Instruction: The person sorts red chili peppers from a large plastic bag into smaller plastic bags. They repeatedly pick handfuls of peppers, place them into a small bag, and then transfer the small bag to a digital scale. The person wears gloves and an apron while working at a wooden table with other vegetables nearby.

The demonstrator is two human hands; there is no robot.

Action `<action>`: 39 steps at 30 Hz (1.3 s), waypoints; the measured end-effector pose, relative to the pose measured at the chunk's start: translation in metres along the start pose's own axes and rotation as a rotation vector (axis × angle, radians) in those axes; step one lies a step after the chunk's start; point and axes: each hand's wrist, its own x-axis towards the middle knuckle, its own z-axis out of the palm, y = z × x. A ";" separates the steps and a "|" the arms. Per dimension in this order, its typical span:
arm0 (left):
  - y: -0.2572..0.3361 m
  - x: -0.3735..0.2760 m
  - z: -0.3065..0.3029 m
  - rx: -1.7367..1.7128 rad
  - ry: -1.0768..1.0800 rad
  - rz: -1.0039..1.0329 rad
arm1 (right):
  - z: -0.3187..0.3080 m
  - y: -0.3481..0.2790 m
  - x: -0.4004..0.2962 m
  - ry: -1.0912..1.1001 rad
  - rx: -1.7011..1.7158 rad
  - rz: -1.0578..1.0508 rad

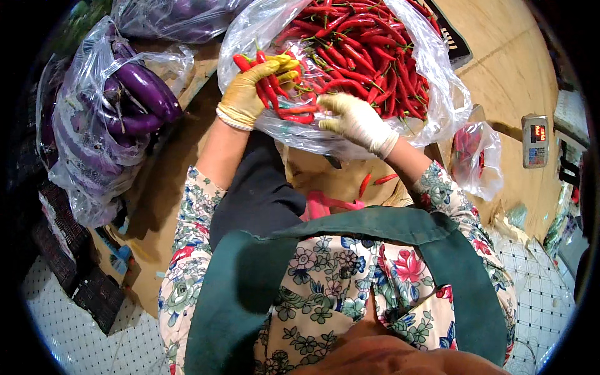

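Several red chili peppers (pixel 268 84) lie in my gloved left hand (pixel 251 86), its yellow-stained fingers curled round them at the left side of a large clear plastic bag (pixel 443 79). The open bag holds a big heap of red chili peppers (pixel 361 56) with green stems. My right hand (pixel 354 119), in a pale glove, is over the near edge of the bag. Its fingertips point at the chilies lying between my hands; whether they touch one I cannot tell.
Plastic bags of purple eggplants (pixel 145 89) stand at the left. On the right are a small bag of red chilies (pixel 468 150) and a device with a lit red display (pixel 535 140). Two loose chilies (pixel 364 184) lie below the large bag, near a pink object (pixel 318 204).
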 end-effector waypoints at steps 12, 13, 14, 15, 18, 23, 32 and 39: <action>-0.012 0.004 0.004 0.069 -0.063 -0.121 | -0.031 0.040 0.036 0.212 -0.703 -0.012; -0.013 0.005 0.003 0.076 -0.081 -0.115 | -0.024 0.048 0.047 0.128 -0.795 0.008; -0.015 0.007 0.001 0.083 -0.099 -0.110 | -0.025 0.055 0.052 0.136 -0.779 0.021; -0.016 0.009 -0.001 0.092 -0.115 -0.104 | -0.025 0.057 0.055 0.144 -0.763 0.030; -0.011 0.001 0.009 0.072 -0.067 -0.102 | -0.053 0.034 0.060 0.448 -0.383 0.007; -0.014 0.009 0.015 0.015 -0.043 -0.070 | -0.065 -0.022 0.066 0.339 -0.161 -0.002; -0.005 0.003 0.011 0.001 -0.023 -0.024 | -0.043 0.018 0.046 0.196 0.024 0.029; -0.002 -0.002 0.001 0.041 -0.009 -0.042 | -0.021 0.040 0.010 -0.076 -0.501 0.252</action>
